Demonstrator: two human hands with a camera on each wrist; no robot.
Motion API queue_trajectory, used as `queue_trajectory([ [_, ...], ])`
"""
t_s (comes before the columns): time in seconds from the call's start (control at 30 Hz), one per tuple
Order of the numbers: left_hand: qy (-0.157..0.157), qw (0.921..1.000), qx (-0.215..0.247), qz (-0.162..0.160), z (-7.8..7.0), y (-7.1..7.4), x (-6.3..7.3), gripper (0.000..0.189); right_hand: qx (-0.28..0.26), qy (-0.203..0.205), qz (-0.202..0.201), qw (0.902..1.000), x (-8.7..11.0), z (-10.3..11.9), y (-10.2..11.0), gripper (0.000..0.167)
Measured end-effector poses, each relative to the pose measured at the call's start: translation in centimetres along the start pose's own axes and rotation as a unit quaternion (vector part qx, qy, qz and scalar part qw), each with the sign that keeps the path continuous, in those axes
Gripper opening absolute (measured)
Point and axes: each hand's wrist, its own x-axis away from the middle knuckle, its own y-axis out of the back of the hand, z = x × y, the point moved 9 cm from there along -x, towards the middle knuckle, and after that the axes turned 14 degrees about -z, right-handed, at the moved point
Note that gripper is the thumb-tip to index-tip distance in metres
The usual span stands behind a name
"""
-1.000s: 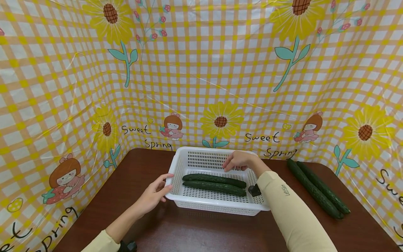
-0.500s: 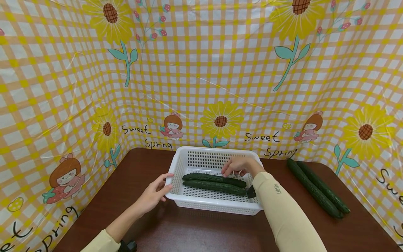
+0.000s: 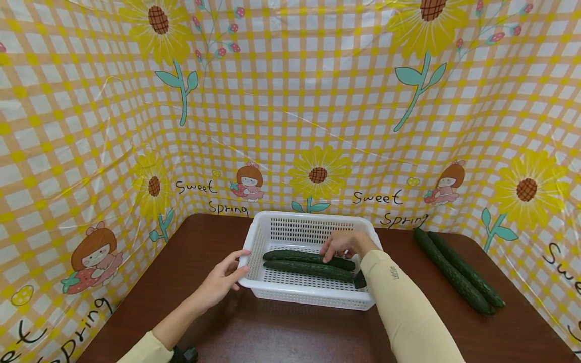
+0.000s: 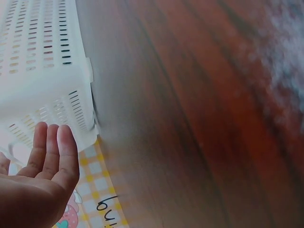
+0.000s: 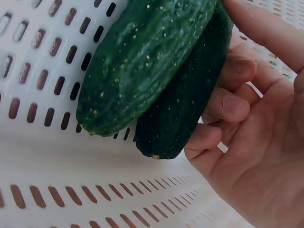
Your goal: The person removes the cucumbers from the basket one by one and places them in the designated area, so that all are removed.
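A white slotted plastic basket stands on the dark wooden table, two dark green cucumbers lying side by side in it. My left hand holds the basket's left rim, thumb and index finger at the edge. The left wrist view shows the other fingers extended beside the basket wall. Reaching inside from the right, my right hand grips the far cucumber toward its right end, with curled fingers against its side. The near cucumber lies alongside, untouched by the fingers.
Two more cucumbers lie together on the table to the right of the basket. A checked cloth with sunflowers hangs behind and at both sides.
My right hand has come down and slightly nearer, from above the basket's far right part to the far cucumber. The left hand and the basket stay in place.
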Motion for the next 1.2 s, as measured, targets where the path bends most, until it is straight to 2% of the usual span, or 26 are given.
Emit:
queue_trajectory([
  [0.37, 0.007, 1.0000, 0.001, -0.007, 0.3, 0.1, -0.1, 0.049, 0.012, -0.014, -0.017, 0.9997, -0.2, -0.3, -0.1, 0.023],
  [0.73, 0.004, 1.0000, 0.001, 0.000, 0.3, -0.1, -0.1, 0.050, 0.037, 0.030, -0.025, 0.9985, -1.1, 0.3, -0.4, 0.006],
  [0.93, -0.003, 1.0000, 0.003, 0.003, -0.1, 0.0, -0.1, 0.050, 0.048, 0.046, -0.038, 0.9971, -1.4, 0.8, 0.0, 0.009],
  [1.2, -0.002, 1.0000, 0.007, 0.003, -0.4, 0.0, 0.1, 0.049, 0.029, 0.053, -0.066, 0.9960, -1.3, 1.1, 0.4, 0.023],
])
